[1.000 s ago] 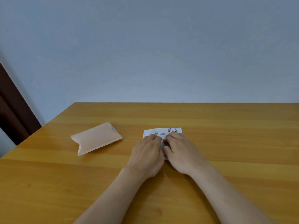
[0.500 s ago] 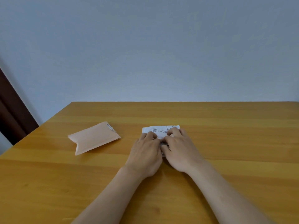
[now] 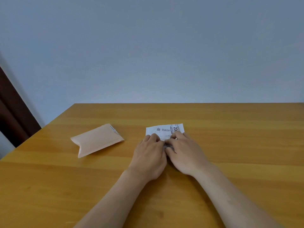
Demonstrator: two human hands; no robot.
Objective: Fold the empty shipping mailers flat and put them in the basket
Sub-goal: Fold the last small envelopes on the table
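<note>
Pinching the white mailer (image 3: 164, 131) down on the table (image 3: 246, 145) with left hand (image 3: 148, 155) and right hand (image 3: 186, 153), side by side and touching. Fingers bent on both, tips down on the mailer, thumbs meeting over a crumpled fold between the hands. Near part hidden under the palms; far part showing just beyond the fingertips. Cannot tell whether anything is inside.

Printed on that far strip, just beyond the right fingertips: a bold "20", partly covered. Beyond the left fingertips: a small QR code, then rows of fine print too small to read.

Well left of the left fingers and apart from them: pink mailer (image 3: 97, 140), lying on the table, notched at its near-left end, contents not visible. At its far corner, a white label strip with unreadable print.
</note>
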